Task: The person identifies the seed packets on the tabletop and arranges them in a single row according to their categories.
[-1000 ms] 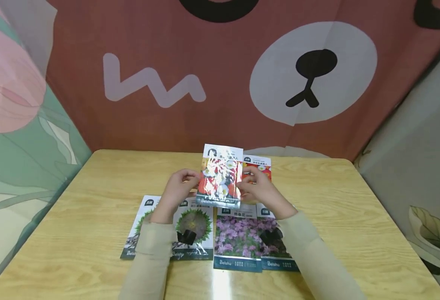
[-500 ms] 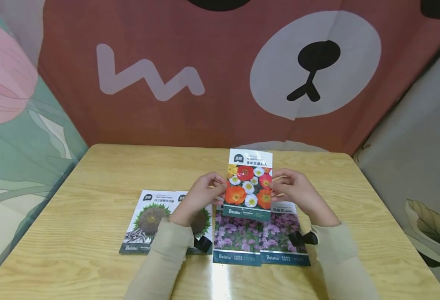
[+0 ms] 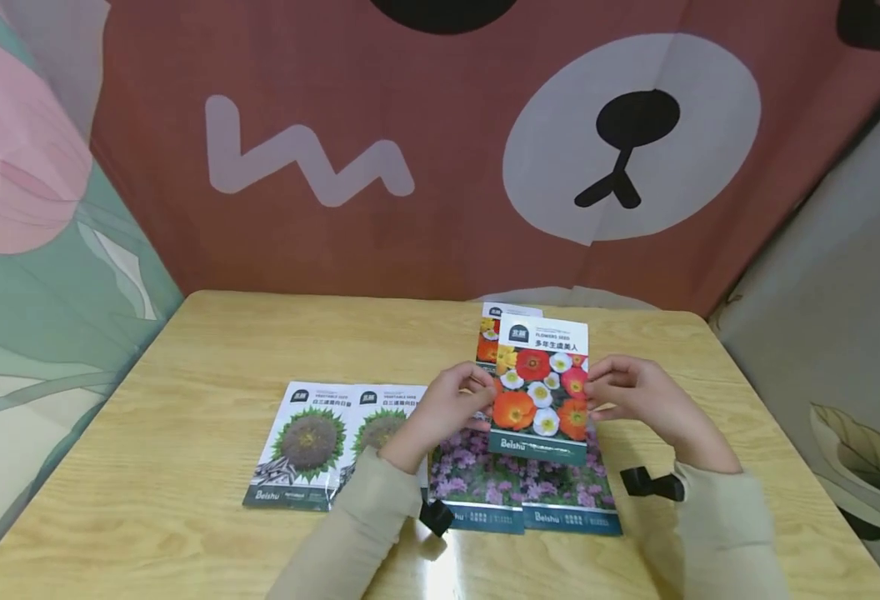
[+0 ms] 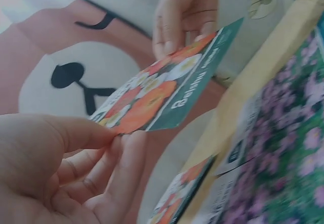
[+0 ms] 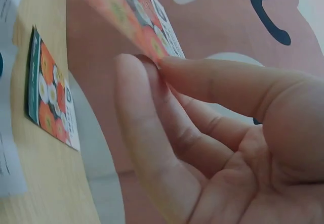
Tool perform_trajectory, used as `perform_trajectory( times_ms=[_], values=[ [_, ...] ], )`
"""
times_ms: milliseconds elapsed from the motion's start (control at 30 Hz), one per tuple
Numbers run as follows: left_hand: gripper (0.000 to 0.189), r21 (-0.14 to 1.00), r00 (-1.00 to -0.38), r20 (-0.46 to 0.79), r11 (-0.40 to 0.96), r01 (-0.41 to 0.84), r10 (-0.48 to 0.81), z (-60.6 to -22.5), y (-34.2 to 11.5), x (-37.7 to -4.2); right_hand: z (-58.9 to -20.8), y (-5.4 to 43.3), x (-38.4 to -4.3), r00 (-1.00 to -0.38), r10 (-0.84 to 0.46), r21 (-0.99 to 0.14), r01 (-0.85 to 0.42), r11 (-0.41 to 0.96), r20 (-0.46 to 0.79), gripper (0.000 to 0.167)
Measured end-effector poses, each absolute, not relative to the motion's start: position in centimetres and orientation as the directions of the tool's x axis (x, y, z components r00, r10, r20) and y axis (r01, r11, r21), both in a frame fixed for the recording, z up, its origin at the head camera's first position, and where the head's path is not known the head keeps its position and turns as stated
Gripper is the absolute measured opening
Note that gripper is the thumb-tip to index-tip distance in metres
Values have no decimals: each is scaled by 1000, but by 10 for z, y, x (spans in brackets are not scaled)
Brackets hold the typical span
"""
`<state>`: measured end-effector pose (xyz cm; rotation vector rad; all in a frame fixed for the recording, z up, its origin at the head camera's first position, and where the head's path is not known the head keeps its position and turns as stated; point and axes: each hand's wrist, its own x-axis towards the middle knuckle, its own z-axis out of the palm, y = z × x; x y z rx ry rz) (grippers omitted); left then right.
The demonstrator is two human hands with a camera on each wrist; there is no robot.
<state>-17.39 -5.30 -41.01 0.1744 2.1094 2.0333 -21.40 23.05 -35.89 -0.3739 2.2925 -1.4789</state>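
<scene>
Both hands hold up a seed packet (image 3: pixel 541 387) printed with red, orange and white poppies, its front facing the head camera. My left hand (image 3: pixel 440 417) pinches its left edge between thumb and fingers, and my right hand (image 3: pixel 646 404) pinches the right edge. In the left wrist view the packet (image 4: pixel 157 90) slants between the two hands. A matching poppy packet (image 3: pixel 487 337) lies on the table behind it, partly covered in the head view. Below the held packet, two packets with purple flowers (image 3: pixel 477 492) lie side by side, their upper parts partly hidden.
Two sunflower seed packets (image 3: pixel 308 446) lie at the left of the row, the inner one partly behind the left forearm. The wooden table (image 3: pixel 147 467) meets a wall hanging with a bear print (image 3: pixel 447 250) at its back edge.
Both hands have carried the held poppy packet to the right and a little nearer. Its glare has gone, and the poppy packet at the back shows again after being hidden.
</scene>
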Motion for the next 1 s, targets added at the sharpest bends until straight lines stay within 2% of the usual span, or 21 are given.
perform_trajectory(
  times_ms=[300,533,800,1000],
  values=[
    [11,999,-980,-42,-1,-44,194,-424,-32,-172,-356,240,-227,-888,-409,-897,7,441,-208,52],
    [7,997,-965,-60,-36,-71,256,-432,1,-176,-361,266,-228,-926,-322,-861,7,508,-198,67],
    [6,986,-940,-122,-68,-151,318,-434,22,-181,-368,292,-232,-949,-264,-830,-4,558,-173,64],
    [5,981,-937,-154,-65,-183,313,-433,35,-184,-366,305,-239,-941,-280,-799,-17,601,-190,63]
  ],
)
